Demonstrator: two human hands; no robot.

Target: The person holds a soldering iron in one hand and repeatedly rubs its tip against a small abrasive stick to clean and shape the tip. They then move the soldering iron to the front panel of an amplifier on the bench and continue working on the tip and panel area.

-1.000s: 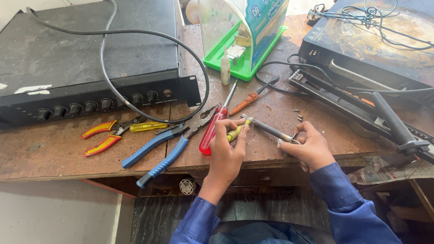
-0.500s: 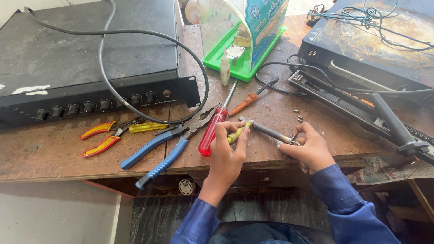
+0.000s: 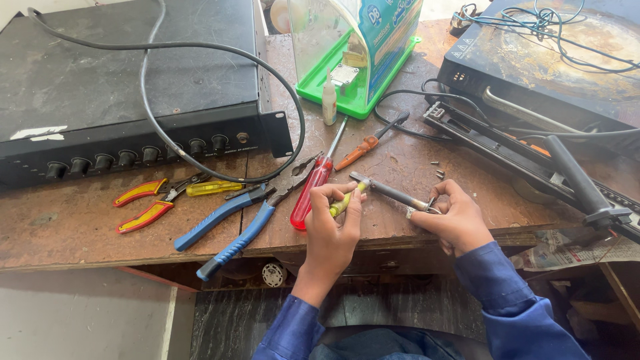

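Note:
My left hand [image 3: 331,227] grips a small yellow-green handled screwdriver [image 3: 347,200], its tip set against the near end of a slim grey metal rod-shaped part [image 3: 390,193]. My right hand [image 3: 455,217] pinches the other end of that part, just above the worn wooden bench [image 3: 400,157]. A red-handled screwdriver [image 3: 312,193] lies right beside my left hand. A few tiny screws [image 3: 438,172] sit on the bench behind the part.
Blue-handled pliers [image 3: 237,227], red-and-yellow cutters [image 3: 143,203], a yellow screwdriver [image 3: 213,188] and an orange-handled tool [image 3: 360,148] lie on the bench. A black rack unit [image 3: 127,93] with a looping cable is left, a green-based clear case [image 3: 357,50] behind, a black appliance [image 3: 553,67] right.
Both hands and the metal part stay almost in place; the left hand has turned slightly around the small screwdriver.

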